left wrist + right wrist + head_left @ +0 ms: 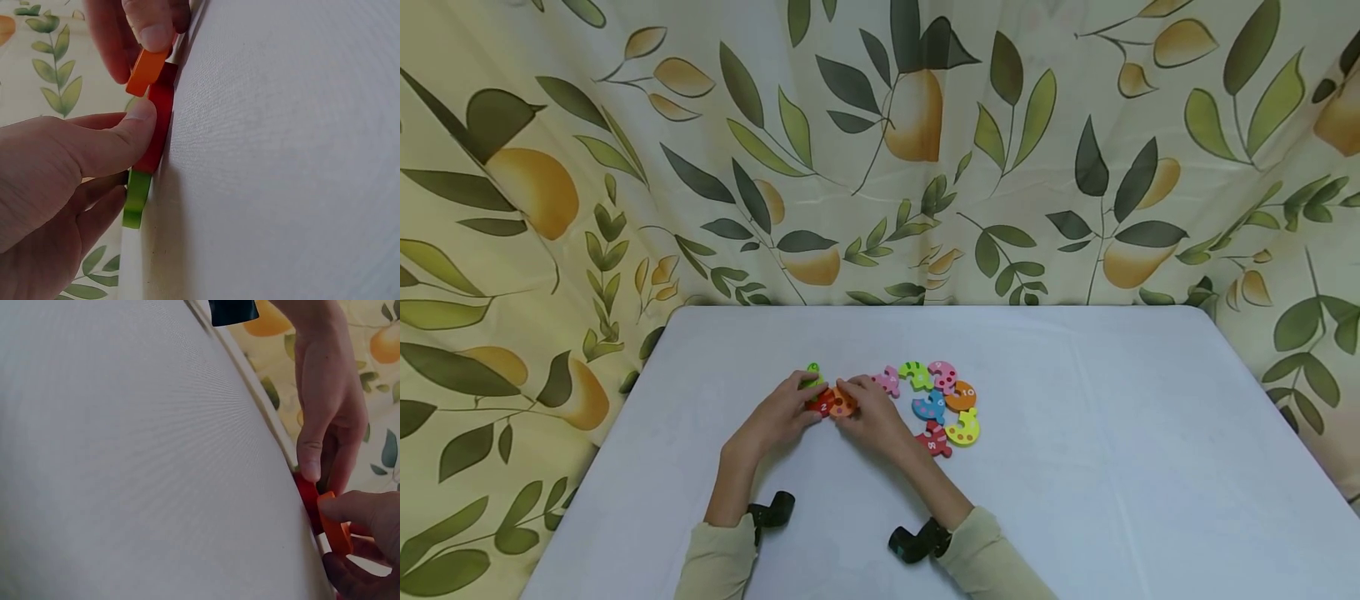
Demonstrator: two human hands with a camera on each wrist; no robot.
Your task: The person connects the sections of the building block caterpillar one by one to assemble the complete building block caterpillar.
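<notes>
In the head view, my left hand (775, 412) pinches a red puzzle piece (823, 407) numbered 2, which lies flat on the white table. Joined to its far end is a green piece (813, 369), partly hidden by the fingers. My right hand (876, 421) pinches an orange spotted piece (844, 403) between thumb and fingers. Seen from the left wrist, that orange piece (147, 72) is tilted and raised off the cloth at the end of the red piece (162, 112). Whether the two are interlocked I cannot tell.
Right of my hands lie more pieces: pink (891, 381), light green (914, 374), another pink (943, 375), orange numbered 10 (961, 397), blue (928, 407), yellow (965, 428) and red (936, 440). A leaf-patterned curtain (880, 208) hangs behind the table (1112, 433).
</notes>
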